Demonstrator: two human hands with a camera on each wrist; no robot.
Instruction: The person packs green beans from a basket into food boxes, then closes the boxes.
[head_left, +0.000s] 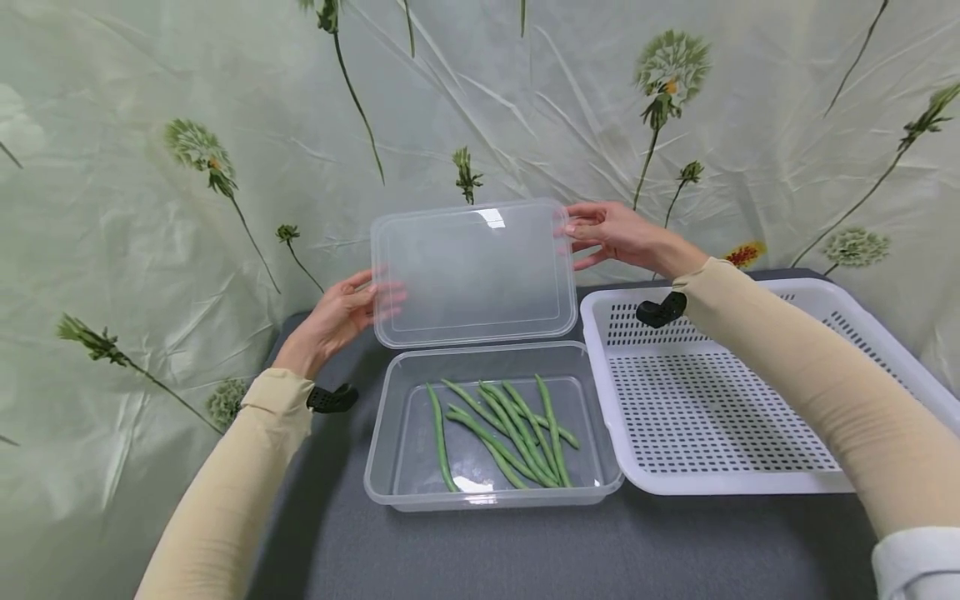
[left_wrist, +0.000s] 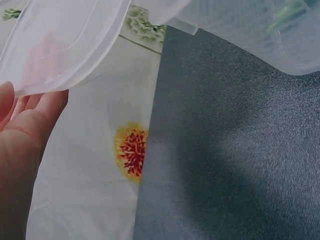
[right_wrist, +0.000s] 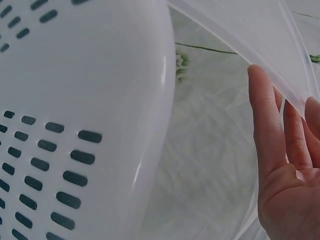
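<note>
Both hands hold a clear lid (head_left: 474,271) in the air above the table's (head_left: 525,550) back edge: the left hand (head_left: 341,321) grips its left side, the right hand (head_left: 618,236) its right corner. Below sits a clear box (head_left: 491,492) of green beans (head_left: 510,429), a white perforated tray (head_left: 720,408) touching its right side.

a white perforated tray (head_left: 720,479) sits on the right of the dark grey counter (head_left: 525,550), its slotted floor bare, its left rim just beside the clear tub. behind and around the counter hangs a pale green sheet (head_left: 150,250), creased, printed with long-stemmed dandelion heads (head_left: 670,62) and small green buds. a red and yellow flower (head_left: 744,253) shows on the sheet at the tray's far edge. another such flower (left_wrist: 131,149) lies at the counter's edge in the left wrist view.
</note>
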